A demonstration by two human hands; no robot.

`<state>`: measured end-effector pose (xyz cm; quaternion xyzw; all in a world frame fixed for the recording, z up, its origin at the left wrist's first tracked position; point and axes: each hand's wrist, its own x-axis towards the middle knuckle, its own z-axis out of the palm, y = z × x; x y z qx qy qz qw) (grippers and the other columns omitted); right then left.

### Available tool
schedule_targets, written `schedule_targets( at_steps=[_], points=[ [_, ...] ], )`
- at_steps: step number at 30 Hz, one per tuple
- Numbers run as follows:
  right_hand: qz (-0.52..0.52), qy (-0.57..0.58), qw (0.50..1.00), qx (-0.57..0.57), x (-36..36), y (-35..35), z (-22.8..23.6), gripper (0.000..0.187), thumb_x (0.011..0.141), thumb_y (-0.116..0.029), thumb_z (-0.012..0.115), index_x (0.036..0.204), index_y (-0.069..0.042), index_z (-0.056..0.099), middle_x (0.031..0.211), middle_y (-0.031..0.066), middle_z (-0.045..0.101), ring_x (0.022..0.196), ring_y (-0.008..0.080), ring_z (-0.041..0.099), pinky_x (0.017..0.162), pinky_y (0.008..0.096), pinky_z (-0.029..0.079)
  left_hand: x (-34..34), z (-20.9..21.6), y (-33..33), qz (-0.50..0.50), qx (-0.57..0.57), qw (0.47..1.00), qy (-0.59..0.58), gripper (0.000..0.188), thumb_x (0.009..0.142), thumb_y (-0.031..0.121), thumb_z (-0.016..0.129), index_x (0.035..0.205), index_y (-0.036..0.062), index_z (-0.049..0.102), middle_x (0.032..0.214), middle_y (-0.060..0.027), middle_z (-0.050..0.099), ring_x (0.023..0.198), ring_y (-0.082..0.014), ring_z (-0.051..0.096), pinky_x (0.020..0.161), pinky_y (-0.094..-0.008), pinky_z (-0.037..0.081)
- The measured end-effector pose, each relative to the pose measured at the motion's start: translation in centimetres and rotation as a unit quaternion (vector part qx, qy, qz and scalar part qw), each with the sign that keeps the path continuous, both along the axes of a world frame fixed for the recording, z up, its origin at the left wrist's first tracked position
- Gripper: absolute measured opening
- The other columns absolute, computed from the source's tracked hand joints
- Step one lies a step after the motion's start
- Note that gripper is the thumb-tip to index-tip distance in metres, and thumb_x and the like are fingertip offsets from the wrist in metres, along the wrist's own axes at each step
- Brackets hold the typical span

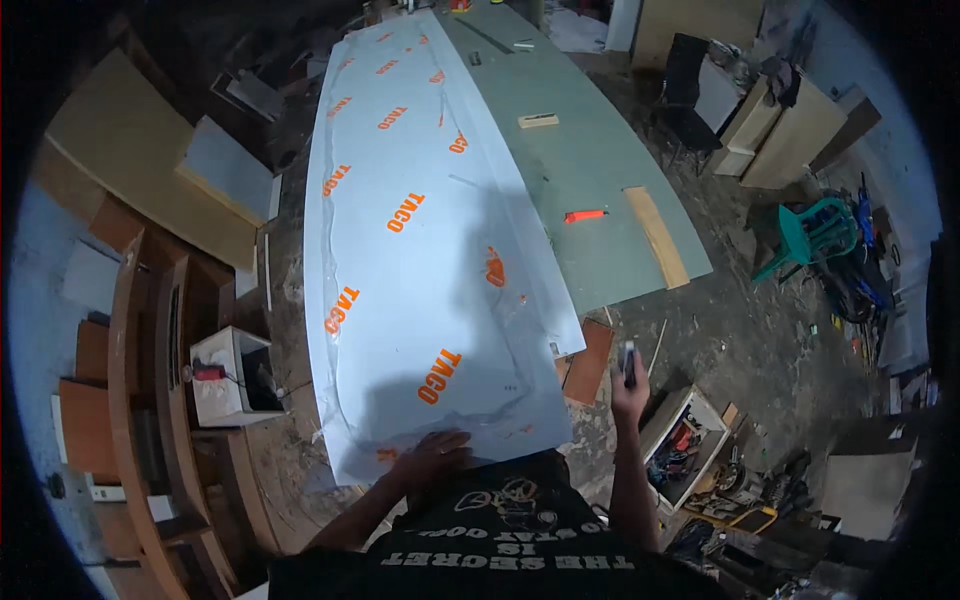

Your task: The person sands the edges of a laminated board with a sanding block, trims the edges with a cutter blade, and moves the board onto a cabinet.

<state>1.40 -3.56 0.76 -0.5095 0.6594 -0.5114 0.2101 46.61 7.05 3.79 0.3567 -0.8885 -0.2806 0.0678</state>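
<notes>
A long white sheet (pixel 400 270) with orange lettering and clear plastic film lies on the worktable in front of me, its near edge against my body. My left hand (pixel 440 455) rests flat on its near end, fingers stretched out, holding nothing. Off the sheet's right edge, my right hand (pixel 629 395) is raised and closed around a small dark object with a pale edge (pixel 629 362); its kind is too small to make out. On the grey-green board (pixel 590 170), partly under the sheet, lie an orange-red cutter knife (pixel 586 215) and a wooden strip (pixel 656 236).
A small wood block (pixel 538 121) sits farther up the board. To the right stand a tool box (pixel 686 440), a green plastic chair (pixel 815 232) and a black chair (pixel 686 90). Wooden shelving (pixel 150 370) and a white open box (pixel 235 375) stand to the left.
</notes>
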Motion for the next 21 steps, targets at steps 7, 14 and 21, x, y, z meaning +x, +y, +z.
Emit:
schedule_targets(
  at_steps=[7, 14, 21],
  points=[
    [0.123, 0.255, 0.958, 0.044, -0.3, -18.5, 2.0, 0.052, 0.089, -0.014, 0.061, 0.14, -0.008, 0.057, 0.118, 0.0262, 0.064, 0.105, 0.0455, 0.065, 0.089, 0.0499, 0.054, -0.4, 0.9, 10.6, 0.383, -0.083, 0.919, -0.038, 0.045, 0.094, 0.017, 0.059, 0.139, 0.0119, 0.061, 0.153, -0.0169, 0.049, 0.142, -0.0352, 0.046, 0.118, -0.0546, 0.031],
    [0.184, 0.253, 0.946, 0.083, -0.7, -25.2, -0.7, 0.049, 0.09, -0.024, 0.06, 0.138, -0.017, 0.059, 0.114, 0.022, 0.063, 0.103, 0.0458, 0.063, 0.088, 0.0547, 0.052, -6.3, -1.2, 17.5, 0.733, -0.03, 0.679, 0.008, 0.037, 0.099, 0.018, 0.057, 0.132, 0.0044, 0.066, 0.143, -0.0255, 0.055, 0.131, -0.0426, 0.055, 0.108, -0.0523, 0.042],
    [0.133, 0.338, 0.932, 0.016, 0.8, -22.5, 0.1, 0.049, 0.089, -0.022, 0.065, 0.137, -0.015, 0.06, 0.119, 0.015, 0.061, 0.115, 0.0407, 0.055, 0.096, 0.0526, 0.046, -13.4, -10.8, 33.5, 0.753, 0.352, 0.547, -0.099, 0.035, 0.1, 0.028, 0.061, 0.117, -0.0026, 0.068, 0.112, -0.0185, 0.071, 0.1, -0.0359, 0.066, 0.083, -0.0428, 0.054]
  ],
)
